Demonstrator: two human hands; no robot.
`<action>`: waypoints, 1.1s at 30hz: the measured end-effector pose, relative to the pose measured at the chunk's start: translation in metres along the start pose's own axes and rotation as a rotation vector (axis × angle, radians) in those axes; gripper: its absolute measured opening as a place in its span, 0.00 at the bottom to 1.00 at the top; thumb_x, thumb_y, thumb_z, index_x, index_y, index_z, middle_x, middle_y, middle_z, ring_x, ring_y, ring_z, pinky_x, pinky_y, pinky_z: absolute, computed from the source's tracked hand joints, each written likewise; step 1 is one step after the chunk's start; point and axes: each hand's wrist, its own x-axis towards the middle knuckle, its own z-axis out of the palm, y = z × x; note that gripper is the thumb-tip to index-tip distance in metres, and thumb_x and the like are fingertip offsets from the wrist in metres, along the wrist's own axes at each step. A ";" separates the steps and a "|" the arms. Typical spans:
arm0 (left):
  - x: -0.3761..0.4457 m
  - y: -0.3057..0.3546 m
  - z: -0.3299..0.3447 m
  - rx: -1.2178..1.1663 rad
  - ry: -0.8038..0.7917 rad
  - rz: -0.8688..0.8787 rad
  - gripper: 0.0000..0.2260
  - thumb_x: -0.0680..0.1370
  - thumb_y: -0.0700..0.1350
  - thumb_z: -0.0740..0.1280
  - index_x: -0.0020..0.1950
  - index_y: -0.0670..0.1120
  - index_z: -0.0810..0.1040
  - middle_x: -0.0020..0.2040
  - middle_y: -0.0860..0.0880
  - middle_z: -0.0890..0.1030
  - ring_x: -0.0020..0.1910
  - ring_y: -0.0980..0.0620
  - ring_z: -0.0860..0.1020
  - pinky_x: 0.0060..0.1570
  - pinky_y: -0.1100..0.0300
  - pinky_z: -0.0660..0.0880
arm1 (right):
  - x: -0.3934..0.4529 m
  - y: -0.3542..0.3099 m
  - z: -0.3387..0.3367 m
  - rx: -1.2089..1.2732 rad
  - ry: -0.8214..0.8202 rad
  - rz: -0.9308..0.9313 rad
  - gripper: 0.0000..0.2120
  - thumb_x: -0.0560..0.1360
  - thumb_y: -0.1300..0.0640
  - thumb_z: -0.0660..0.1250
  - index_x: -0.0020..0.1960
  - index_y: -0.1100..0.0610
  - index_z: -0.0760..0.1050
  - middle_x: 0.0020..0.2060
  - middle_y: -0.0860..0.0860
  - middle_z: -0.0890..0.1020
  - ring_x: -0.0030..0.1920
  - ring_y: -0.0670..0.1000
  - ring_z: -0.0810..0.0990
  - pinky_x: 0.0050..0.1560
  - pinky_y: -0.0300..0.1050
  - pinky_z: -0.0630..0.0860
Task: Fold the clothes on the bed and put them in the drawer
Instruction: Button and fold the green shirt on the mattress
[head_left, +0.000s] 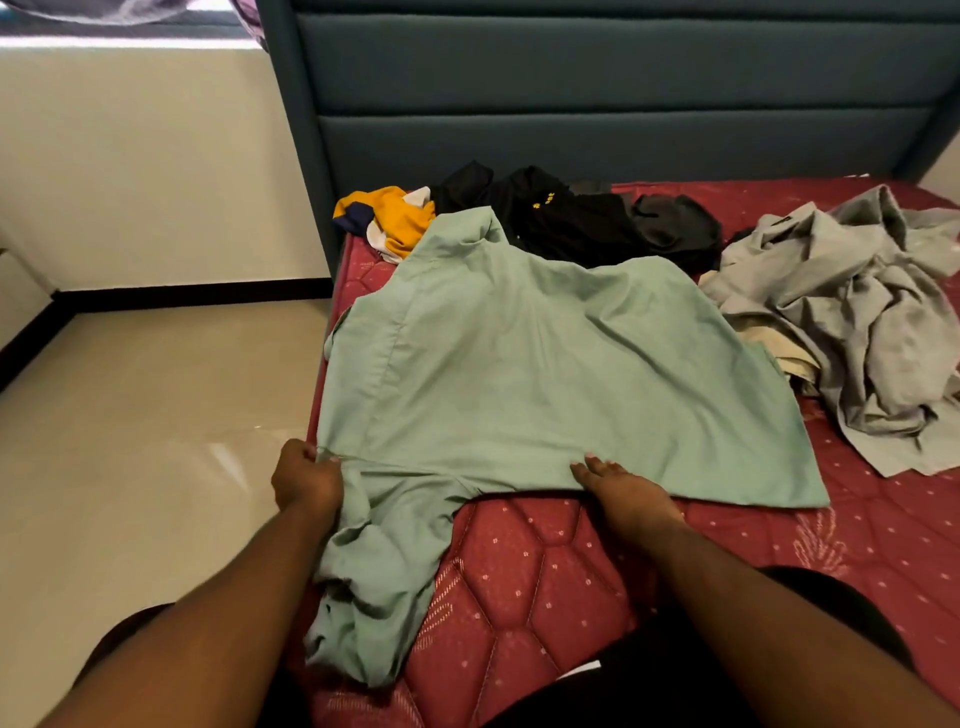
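Green shirt spread at frame centre on the red bed. Left hand grips its near-left edge at the mattress side; right hand lies flat, fingers straight, on the near hem. Upper frame: yellow garment, black clothes. Grey pile right. No drawer visible.

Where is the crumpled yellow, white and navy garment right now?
Head view, far left: the crumpled yellow, white and navy garment lies by the headboard, left of the black clothes.
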 end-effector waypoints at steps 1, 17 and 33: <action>-0.006 -0.006 -0.003 0.005 0.011 -0.008 0.06 0.76 0.39 0.69 0.48 0.43 0.73 0.51 0.37 0.79 0.44 0.42 0.74 0.47 0.51 0.71 | 0.001 0.000 0.000 -0.004 -0.007 -0.001 0.32 0.79 0.66 0.53 0.79 0.48 0.50 0.79 0.49 0.51 0.77 0.53 0.56 0.73 0.51 0.63; -0.036 0.016 0.029 0.855 -0.579 0.954 0.30 0.78 0.66 0.55 0.79 0.61 0.51 0.81 0.51 0.43 0.79 0.44 0.43 0.70 0.32 0.51 | -0.017 0.013 -0.004 -0.057 0.000 0.303 0.43 0.76 0.65 0.59 0.77 0.43 0.35 0.78 0.52 0.39 0.78 0.60 0.41 0.71 0.72 0.52; -0.065 -0.016 0.048 1.051 -0.711 0.971 0.36 0.60 0.81 0.29 0.68 0.76 0.31 0.77 0.59 0.32 0.78 0.46 0.35 0.66 0.28 0.37 | -0.036 0.090 -0.024 0.058 -0.217 0.580 0.36 0.77 0.53 0.62 0.79 0.49 0.47 0.76 0.56 0.58 0.72 0.58 0.65 0.69 0.54 0.66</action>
